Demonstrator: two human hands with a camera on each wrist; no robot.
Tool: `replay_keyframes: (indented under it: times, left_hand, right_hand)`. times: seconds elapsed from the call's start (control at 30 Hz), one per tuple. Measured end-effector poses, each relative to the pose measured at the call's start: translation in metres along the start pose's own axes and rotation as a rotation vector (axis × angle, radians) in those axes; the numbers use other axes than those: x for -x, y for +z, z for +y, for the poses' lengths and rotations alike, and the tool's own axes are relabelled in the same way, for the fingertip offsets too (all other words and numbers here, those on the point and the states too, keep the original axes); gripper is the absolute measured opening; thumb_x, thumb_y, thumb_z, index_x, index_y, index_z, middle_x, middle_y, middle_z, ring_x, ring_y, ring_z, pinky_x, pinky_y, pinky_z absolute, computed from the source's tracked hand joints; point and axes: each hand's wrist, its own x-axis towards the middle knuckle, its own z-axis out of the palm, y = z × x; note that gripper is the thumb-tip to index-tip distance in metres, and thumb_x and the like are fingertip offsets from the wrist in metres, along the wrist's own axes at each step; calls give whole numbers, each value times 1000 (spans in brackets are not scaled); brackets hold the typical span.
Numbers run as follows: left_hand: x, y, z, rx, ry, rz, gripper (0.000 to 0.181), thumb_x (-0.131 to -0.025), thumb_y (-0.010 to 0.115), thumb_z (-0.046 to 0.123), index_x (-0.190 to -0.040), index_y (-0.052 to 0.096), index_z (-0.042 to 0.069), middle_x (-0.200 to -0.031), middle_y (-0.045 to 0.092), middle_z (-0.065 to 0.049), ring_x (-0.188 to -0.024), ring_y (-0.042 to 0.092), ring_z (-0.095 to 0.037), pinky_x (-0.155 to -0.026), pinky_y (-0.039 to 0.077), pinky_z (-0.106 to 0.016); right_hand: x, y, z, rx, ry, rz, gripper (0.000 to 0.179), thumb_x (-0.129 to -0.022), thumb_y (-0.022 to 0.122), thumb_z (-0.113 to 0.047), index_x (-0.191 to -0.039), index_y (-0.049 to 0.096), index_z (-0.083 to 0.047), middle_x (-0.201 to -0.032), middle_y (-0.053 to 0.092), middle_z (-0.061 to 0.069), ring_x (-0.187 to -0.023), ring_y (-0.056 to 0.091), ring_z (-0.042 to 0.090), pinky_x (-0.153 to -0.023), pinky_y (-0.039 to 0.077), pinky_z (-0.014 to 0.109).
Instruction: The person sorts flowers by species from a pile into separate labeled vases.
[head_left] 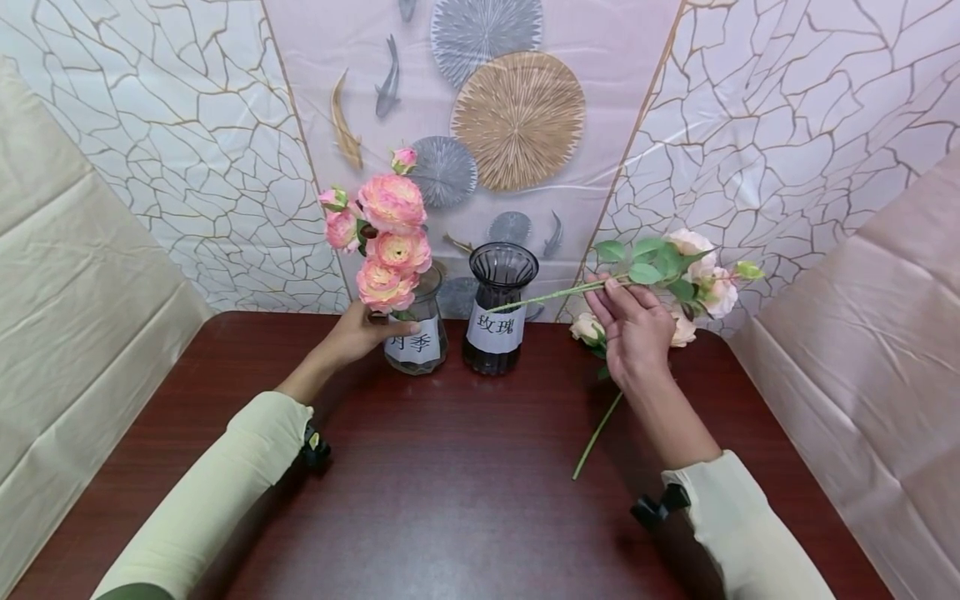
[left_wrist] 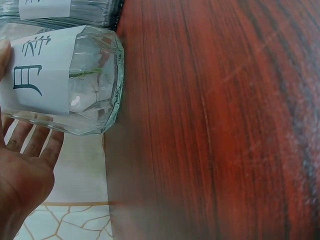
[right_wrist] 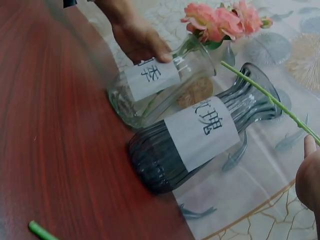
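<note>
My left hand holds a clear glass vase at its side, thumb across the front near the white paper label and fingers behind. Out of that vase rises a stem of pink artificial flowers with buds. Pinched in my right hand is the green stem of a pale pink artificial rose spray. The spray's blooms point right, while the stem's cut end reaches left in front of the dark ribbed glass vase. In the right wrist view, that stem overlaps the dark vase's mouth.
Another pale flower lies on the table beyond my right hand, its green stem extending toward the front. The dark red wooden table ends at a patterned backdrop behind the vases. Fabric walls flank both sides.
</note>
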Motion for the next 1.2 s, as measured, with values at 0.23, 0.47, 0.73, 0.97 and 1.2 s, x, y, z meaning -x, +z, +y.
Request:
replay_keyframes:
  times: [0.23, 0.47, 0.73, 0.97, 1.2]
  left_hand:
    - [0, 0, 0, -10, -19, 3, 48, -99, 91, 29, -139, 67, 19, -127, 73, -8, -107, 68, -23, -90, 58, -37]
    - [-1, -1, 0, -18, -45, -1, 60, -98, 92, 35, -149, 62, 22, -140, 69, -7, -124, 64, -26, -100, 56, -44]
    - [0, -2, 4, -27, -57, -4, 73, -98, 92, 34, -160, 55, 22, -152, 66, -7, -138, 62, -28, -110, 53, -49]
    - [-1, -2, 4, -35, -53, -9, 76, -98, 92, 37, -163, 54, 23, -158, 63, -6, -146, 59, -31, -117, 51, -57]
    - [0, -2, 5, -19, -44, -15, 81, -97, 92, 35, -166, 51, 25, -166, 58, -4, -154, 53, -29, -124, 46, -60]
  right_hand:
    - [0, 15, 3, -11, -35, -13, 6, -100, 77, 11, -99, 71, 9, -100, 86, 23, -93, 88, 32, -96, 67, 43]
    - [0, 31, 7, -38, -47, -9, 10, -101, 75, 12, -97, 67, 7, -100, 86, 23, -94, 88, 33, -94, 67, 43]
    - [3, 56, 17, 3, -83, -38, 8, -103, 73, 11, -102, 67, 5, -98, 85, 19, -93, 88, 29, -93, 68, 42]
    - [5, 74, 31, 43, -114, -53, 10, -103, 73, 12, -107, 72, 3, -99, 85, 17, -93, 88, 28, -92, 68, 42]
    - [13, 93, 46, 125, -153, -68, 14, -102, 74, 11, -104, 74, -2, -98, 86, 13, -95, 87, 26, -92, 69, 41]
